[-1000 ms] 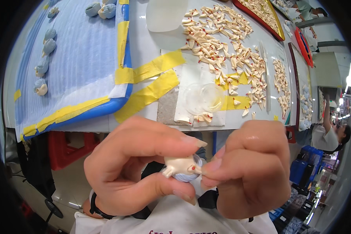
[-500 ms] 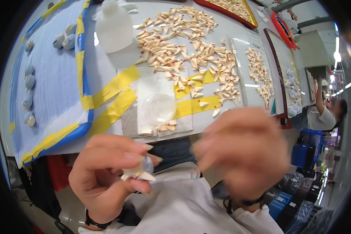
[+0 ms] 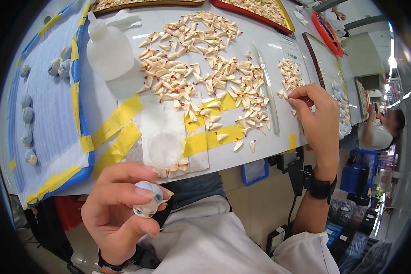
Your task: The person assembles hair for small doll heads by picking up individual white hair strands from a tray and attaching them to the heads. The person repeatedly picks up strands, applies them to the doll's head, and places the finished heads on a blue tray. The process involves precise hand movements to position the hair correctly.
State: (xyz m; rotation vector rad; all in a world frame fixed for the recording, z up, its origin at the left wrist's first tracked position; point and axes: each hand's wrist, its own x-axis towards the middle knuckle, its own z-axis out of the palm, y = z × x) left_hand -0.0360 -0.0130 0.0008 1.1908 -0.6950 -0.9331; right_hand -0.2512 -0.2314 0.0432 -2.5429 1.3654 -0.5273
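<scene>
Figurine head, with pale blue hair and a painted face, is grasped between the thumb and fingers of the left hand, above the lap and off the near edge of the worktop. Just beyond that edge, a round clear dish is set on white paper, with a few red-tipped cream pieces lying at its near side. To the left, a blue tray is lined with a pale blue sheet, on which rounded blue pieces are laid out in a column and a small cluster. The tray is joined to the worktop by yellow tape.

To the right, the right hand is held at the near end of a small heap of cream pieces; its thumb and fingertips are bunched together, and whether a piece is pinched between them cannot be told. A clear flat strip is placed between this heap and a broad spread of similar pieces. Farther back, a translucent squeeze bottle is stood at the left, and a red-and-gold tray is filled with more pieces.
</scene>
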